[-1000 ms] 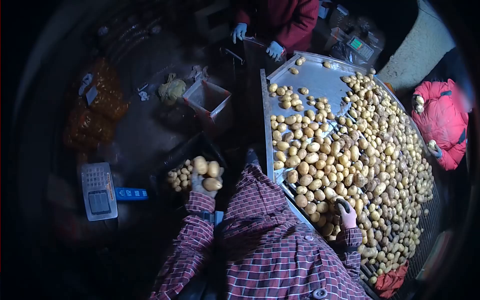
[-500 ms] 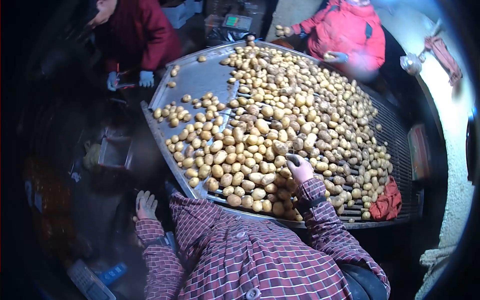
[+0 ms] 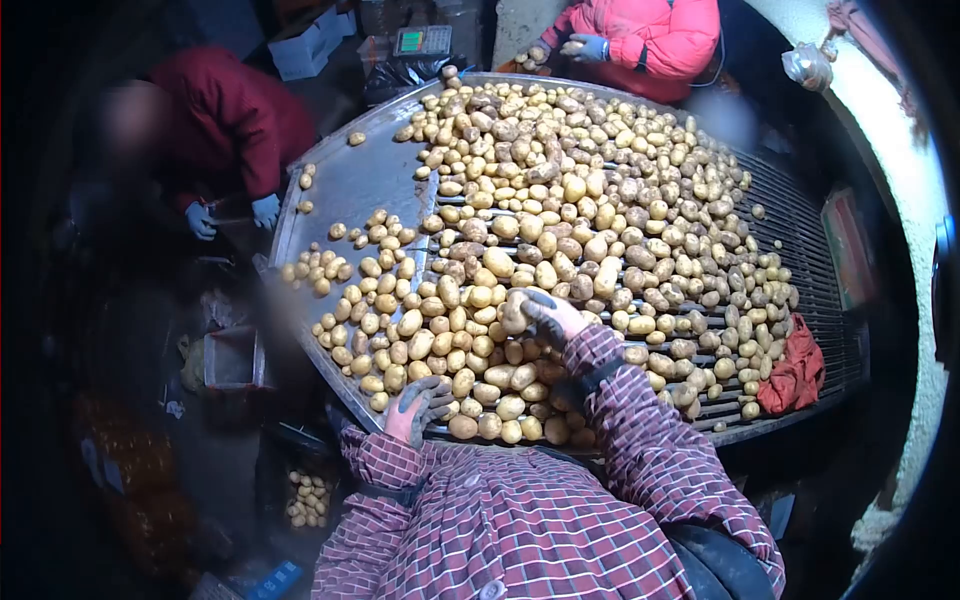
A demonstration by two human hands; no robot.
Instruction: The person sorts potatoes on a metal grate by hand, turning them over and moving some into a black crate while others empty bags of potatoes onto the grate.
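Many potatoes [image 3: 600,215] lie spread over a slatted table with a metal sheet [image 3: 375,170] on its left part. My right hand [image 3: 550,318], in a grey-palmed glove, grips a potato [image 3: 516,312] above the near middle of the pile. Over the table's near left edge is my left hand [image 3: 417,405], gloved too, its fingers apart and curved beside the nearest potatoes. No object shows in it.
A red cloth [image 3: 795,370] lies at the right on the slats. Two co-workers stand beyond the table: one in dark red [image 3: 235,115], one in pink [image 3: 650,40] holding potatoes. A scale [image 3: 423,41] stands behind. Below left is a crate of potatoes [image 3: 308,500].
My left hand has come up and right to the table edge. My right hand has moved left and now holds a potato. The view has shifted, and the co-worker in pink has drawn both hands together.
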